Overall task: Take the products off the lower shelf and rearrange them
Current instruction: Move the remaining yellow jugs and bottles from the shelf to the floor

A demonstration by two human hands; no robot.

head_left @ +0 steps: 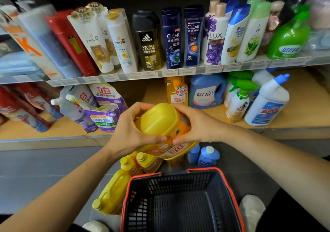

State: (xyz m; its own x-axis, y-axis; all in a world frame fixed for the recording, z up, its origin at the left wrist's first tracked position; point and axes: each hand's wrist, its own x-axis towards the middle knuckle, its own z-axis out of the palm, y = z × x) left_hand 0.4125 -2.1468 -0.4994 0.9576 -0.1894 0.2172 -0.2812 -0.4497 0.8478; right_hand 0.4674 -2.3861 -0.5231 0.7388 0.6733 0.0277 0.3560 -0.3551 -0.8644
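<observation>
Head view, and both hands are on one bottle [161,120], yellow cap, orange body; the left hand [132,131] curls round the cap's left side, the right hand [195,124] wraps its right side, and the thumbs almost meet across the label; the bottle is tilted, cap toward the shelving, held in the air in front of the lower shelf [303,110] and above the far rim of a dark, red-edged basket [178,183]; on the lower shelf, right of the hands, stand a pump bottle [176,92], a blue jug [205,92], a green-trigger spray [237,101] and a white bottle [267,103] with a blue cap; to the left lean purple pouches [107,112] and red packs [26,105]; down on the floor [35,169], between basket and shelving, two yellow bottles [129,164] stand upright, a yellow jug [112,194] lies on its side just beside the basket's left wall, and two blue bottles [208,156] stand to the right; up top, the upper shelf [125,75] carries a row of shampoos [171,37].
</observation>
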